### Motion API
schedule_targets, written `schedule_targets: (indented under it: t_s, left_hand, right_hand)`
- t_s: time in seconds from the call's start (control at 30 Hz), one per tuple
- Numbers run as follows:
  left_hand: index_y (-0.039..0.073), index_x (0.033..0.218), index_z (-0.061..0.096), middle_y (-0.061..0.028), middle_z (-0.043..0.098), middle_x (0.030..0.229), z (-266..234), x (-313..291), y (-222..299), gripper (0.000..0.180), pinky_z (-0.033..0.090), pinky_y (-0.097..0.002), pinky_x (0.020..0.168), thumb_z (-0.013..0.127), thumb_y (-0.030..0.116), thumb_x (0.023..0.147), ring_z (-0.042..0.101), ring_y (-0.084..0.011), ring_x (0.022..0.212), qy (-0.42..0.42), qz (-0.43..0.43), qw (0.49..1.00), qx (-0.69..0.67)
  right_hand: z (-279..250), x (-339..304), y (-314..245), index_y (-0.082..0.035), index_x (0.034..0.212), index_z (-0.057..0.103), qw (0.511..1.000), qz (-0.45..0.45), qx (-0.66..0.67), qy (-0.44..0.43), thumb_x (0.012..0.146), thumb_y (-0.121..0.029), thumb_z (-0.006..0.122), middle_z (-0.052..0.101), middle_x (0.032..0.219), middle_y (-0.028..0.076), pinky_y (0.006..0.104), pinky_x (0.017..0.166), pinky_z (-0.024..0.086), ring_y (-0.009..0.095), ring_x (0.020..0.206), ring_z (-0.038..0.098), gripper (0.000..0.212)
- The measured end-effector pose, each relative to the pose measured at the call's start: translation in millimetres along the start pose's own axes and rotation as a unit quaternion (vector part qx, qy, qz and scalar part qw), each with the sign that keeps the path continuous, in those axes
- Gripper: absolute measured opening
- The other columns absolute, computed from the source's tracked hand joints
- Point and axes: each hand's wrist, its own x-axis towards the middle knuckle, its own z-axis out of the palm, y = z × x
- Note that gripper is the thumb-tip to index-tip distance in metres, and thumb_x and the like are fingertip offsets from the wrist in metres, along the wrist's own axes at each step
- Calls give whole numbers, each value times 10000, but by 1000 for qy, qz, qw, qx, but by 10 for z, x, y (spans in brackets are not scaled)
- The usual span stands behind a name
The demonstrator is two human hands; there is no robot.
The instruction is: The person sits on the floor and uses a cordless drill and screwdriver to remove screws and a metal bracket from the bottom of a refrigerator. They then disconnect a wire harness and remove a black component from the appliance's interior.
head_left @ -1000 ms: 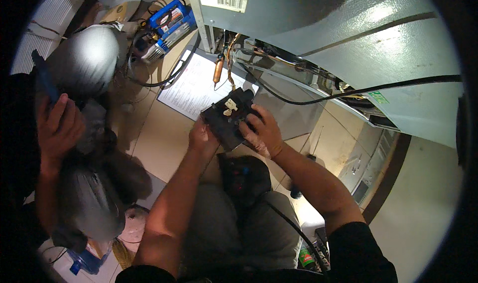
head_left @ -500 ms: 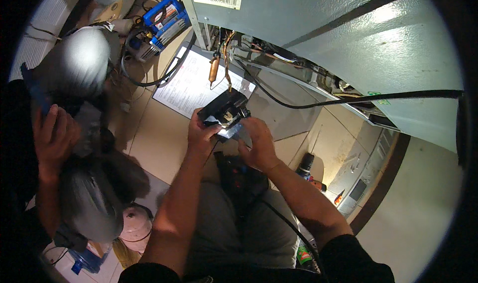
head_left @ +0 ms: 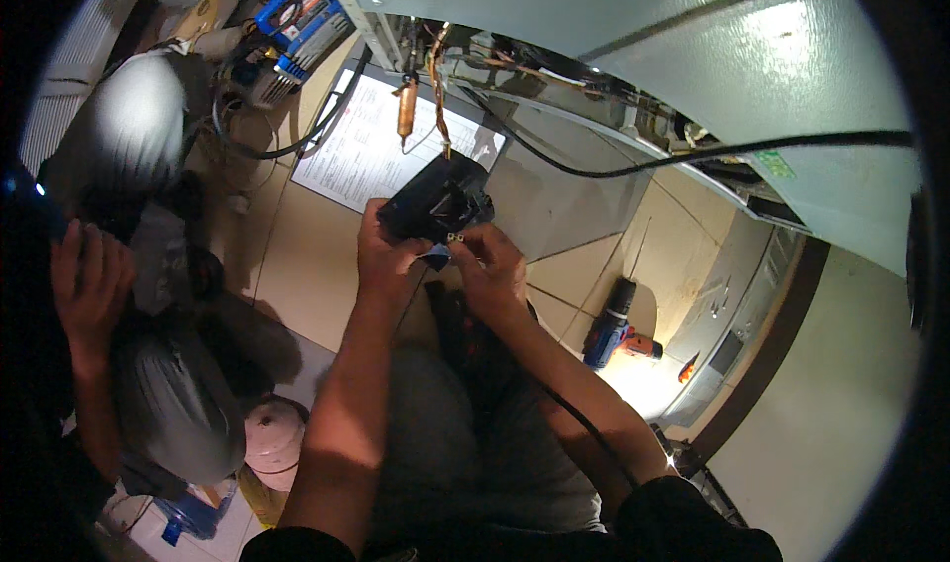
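Note:
A black plastic housing [head_left: 427, 204] hangs at the end of a twisted bundle of wires [head_left: 438, 97] coming out of a large grey metal cabinet [head_left: 633, 18]. My left hand [head_left: 381, 255] grips the housing by its left and lower side, thumb along the near edge. At the lower right edge, my right hand [head_left: 495, 273] is closed in a pinch beside a small pale connector piece [head_left: 455, 236] with two holes. Whether those fingers hold this piece or the housing's edge is hard to make out. A copper filter drier [head_left: 407, 109] hangs just beyond, left of the wires.
Printed paper [head_left: 341, 166] lies under the work. A black hose [head_left: 693, 153] crosses the cabinet. To the right, a cordless drill [head_left: 612, 327] lies on the tiles. A blue machine [head_left: 302, 28] stands far left; another person's hand [head_left: 94, 280] and a pink cylinder [head_left: 272, 443] are left.
My right hand has moved in from the housing's right side to its lower edge, fingers now pinched. The housing has turned slightly in my left hand. The whole view has shifted.

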Motion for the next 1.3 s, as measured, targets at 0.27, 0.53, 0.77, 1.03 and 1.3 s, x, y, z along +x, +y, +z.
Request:
schedule_targets:
  t_s: [0.27,0.53,0.77,1.03,1.3]
  left_hand:
    - [96,1191,466,-89,612,1129,5,0,40,587,541,-381,920,645,-129,679,617,-240,1075,1,-50,996,-78]
    - [96,1221,447,-116,593,1166,8,78,-56,617,553,-426,930,612,-160,684,624,-272,1066,-21,-74,993,-90]
    - [76,1234,487,-149,614,1140,-25,164,-292,638,577,-422,919,552,-142,638,652,-301,1025,-68,-103,965,-231]
    - [78,1348,493,-163,620,1169,-16,228,-367,821,585,-421,904,561,-138,560,648,-321,1036,-45,-142,945,-291]
    - [95,1283,504,-138,605,1170,285,175,-607,763,579,-414,895,550,-183,575,636,-307,1052,-63,-118,895,-425]
  right_hand:
    - [339,-313,-142,-41,1000,652,999,-14,18,48,887,-111,740,672,900,124,348,683,566,241,807,695,159]
    - [355,-227,61,-58,976,658,987,-145,-41,61,861,-57,714,610,919,127,411,640,533,317,801,641,128]
    - [405,-207,79,-85,952,648,955,-232,-176,54,852,-93,692,540,877,104,423,656,512,305,751,603,110]
    - [347,-158,80,-101,888,650,948,-251,-195,20,838,-78,713,575,865,81,426,648,482,298,741,591,83]
    - [11,-93,120,-32,978,660,916,-294,-273,-18,770,14,738,593,928,103,423,695,479,313,812,596,227]
